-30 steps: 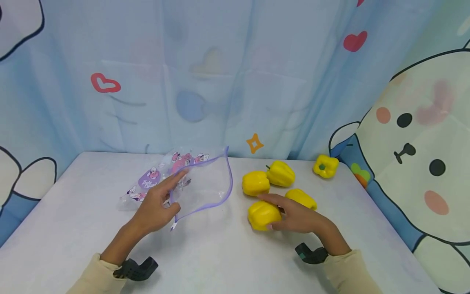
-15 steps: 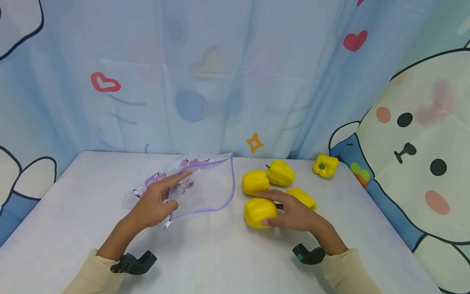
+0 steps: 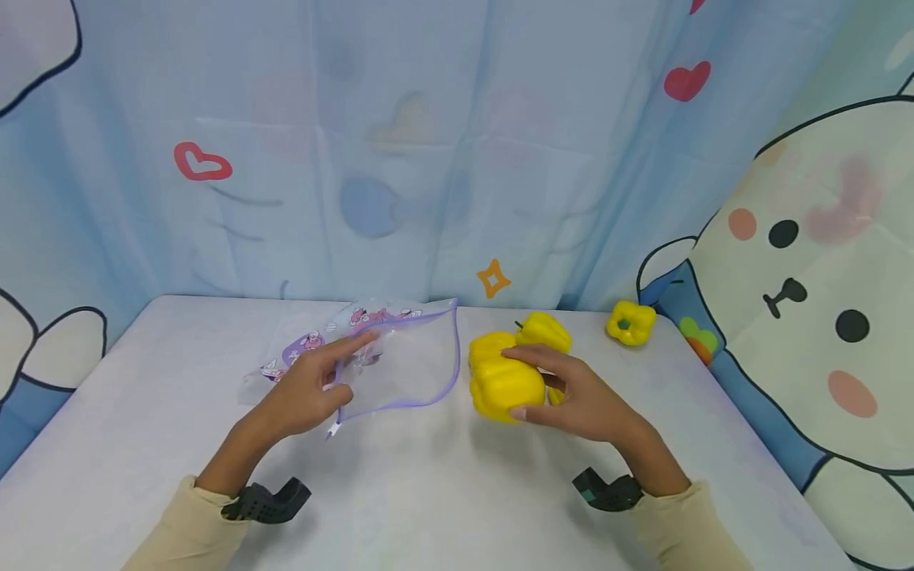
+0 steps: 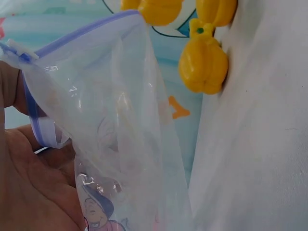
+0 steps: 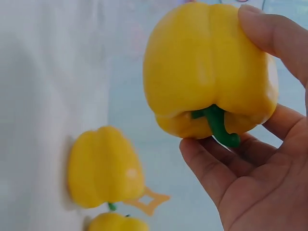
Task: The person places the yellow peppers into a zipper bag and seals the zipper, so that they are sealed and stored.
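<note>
1. The left hand (image 3: 307,392) grasps the bag (image 3: 403,361) at its mouth, index finger stretched along the far side, thumb on the near side.
2. The bag spreads from behind this hand to its right, clear with printed figures; its purple rim (image 3: 457,349) stands open between the two hands.
3. Right of the rim, apart from it, the held pepper (image 3: 505,388) is raised over the surface (image 3: 428,492), its green stem towards the right palm.
4. The right hand (image 3: 578,396) grasps that pepper from the right, between thumb and fingers.
5. Behind the held pepper sit a partly covered pepper (image 3: 489,345) and a stemmed pepper (image 3: 544,329); another pepper (image 3: 555,395) is mostly hidden by the right hand.
6. Farthest right, well apart, is a lone pepper (image 3: 631,323).
</note>
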### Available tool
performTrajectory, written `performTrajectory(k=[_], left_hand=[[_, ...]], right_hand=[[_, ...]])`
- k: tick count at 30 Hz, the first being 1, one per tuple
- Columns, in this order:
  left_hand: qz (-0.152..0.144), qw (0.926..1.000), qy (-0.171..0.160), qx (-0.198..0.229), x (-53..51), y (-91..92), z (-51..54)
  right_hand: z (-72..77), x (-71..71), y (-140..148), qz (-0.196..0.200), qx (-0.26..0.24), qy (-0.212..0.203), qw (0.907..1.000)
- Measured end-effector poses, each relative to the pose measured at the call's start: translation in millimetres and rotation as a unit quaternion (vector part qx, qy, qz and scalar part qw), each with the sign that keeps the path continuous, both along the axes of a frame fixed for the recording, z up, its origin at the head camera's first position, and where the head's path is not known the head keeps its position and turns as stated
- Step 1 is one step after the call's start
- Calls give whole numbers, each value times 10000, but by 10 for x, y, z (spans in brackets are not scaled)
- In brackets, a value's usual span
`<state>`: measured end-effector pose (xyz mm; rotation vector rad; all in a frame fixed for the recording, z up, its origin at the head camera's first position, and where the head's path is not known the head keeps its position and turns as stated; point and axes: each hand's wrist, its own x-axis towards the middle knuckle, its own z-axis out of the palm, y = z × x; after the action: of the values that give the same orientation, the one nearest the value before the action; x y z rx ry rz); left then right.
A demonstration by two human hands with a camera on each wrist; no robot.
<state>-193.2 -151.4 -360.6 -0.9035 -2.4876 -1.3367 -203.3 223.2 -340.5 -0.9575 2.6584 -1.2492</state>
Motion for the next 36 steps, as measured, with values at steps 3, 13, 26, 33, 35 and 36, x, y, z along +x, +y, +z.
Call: performTrajectory(k=[3,13,26,33,35,36], left_hand=[[-94,9998,-137,-64,-8,25,-9],[-63,9987,-360,-358,8,122,-24],[-308,9955,-710,-545,48,202,-49],[-477,9946,-743,-551,48,214,-61],[-480,9948,-734,-522,52,213,-63],[-477,9950,-716,-503,53,213,-65]], right_hand=[[77,22,-27,132,-143,113,9997],[229,72,-306,879,-839,500,9913],[116,21,-691,908,-440,409,9941],[39,-29,-770,847,-101,535,9949],[11,-40,-774,770,-2,534,9956],[-4,-44,-775,723,38,535,9959]])
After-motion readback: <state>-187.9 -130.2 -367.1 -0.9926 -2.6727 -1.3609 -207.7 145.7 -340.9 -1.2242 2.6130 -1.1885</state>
